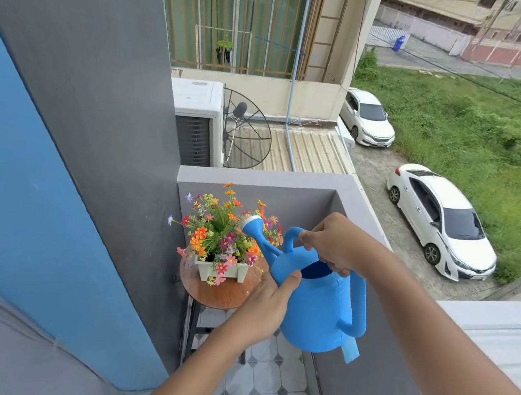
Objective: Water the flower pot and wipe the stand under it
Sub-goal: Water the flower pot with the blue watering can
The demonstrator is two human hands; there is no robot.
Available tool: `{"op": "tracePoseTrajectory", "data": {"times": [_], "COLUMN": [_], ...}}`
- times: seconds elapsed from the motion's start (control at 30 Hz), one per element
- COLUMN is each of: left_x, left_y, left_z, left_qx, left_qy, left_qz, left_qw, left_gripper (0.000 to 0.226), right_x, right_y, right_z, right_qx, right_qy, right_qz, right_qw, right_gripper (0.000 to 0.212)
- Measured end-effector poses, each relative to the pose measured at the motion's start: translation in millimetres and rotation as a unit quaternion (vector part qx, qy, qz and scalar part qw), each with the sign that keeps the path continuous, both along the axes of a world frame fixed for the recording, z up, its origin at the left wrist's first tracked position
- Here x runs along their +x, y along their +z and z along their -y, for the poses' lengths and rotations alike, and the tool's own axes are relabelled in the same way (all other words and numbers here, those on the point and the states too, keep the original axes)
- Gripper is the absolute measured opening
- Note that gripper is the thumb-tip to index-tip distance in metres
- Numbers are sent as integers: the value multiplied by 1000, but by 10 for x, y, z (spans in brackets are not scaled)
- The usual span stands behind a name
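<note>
The balcony wall point(289, 181) runs behind the stand point(221, 291), a round wooden surface on dark legs in the corner, and everything here is placed by that stand. On the stand's top sits the pot point(220, 270), a white box full of mixed flowers. Just right of the stand and above its rim hangs the blue can point(316, 308), tilted so its white-tipped spout point(252, 224) reaches in among the blooms over the pot. No water can be made out leaving the spout. This looks like the watering step, with wiping not yet begun; next the can likely needs more tilt, spout kept over the pot so little spills on the wood. The right hand point(334, 241), above and right of the stand, has its grip closed around the can's top handle. The left hand point(264, 306), by the stand's right edge, has fingers spread flat on the can's side, steadying it, not clamping
</note>
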State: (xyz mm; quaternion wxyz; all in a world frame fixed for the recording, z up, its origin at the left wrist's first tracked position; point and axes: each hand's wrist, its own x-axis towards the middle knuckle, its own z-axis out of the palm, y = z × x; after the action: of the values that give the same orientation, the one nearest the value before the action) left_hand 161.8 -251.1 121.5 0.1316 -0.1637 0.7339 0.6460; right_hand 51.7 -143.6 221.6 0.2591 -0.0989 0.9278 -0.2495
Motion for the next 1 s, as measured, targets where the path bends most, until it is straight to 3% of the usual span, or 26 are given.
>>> {"op": "tracePoseTrajectory", "data": {"times": [0.23, 0.6, 0.87, 1.0], "left_x": [-9, 143, 295, 290], "left_y": [100, 98, 11, 47], "left_z": [-183, -51, 261, 403], "left_qx": [-6, 10, -17, -11], "left_qy": [-23, 9, 49, 64], "left_qz": [-6, -6, 11, 12], "left_qw": [1000, 1000, 999, 998], "left_gripper": [80, 40, 59, 38], "right_x": [17, 133, 246, 280], "right_y": [42, 46, -19, -18], "right_z": [-173, -5, 399, 537], "right_qx": [7, 1, -14, -43], "right_qy": [-31, -2, 19, 18], "right_qz": [-5, -6, 0, -19], "right_qw": [999, 1000, 1000, 999], "right_gripper": [39, 41, 40, 29]}}
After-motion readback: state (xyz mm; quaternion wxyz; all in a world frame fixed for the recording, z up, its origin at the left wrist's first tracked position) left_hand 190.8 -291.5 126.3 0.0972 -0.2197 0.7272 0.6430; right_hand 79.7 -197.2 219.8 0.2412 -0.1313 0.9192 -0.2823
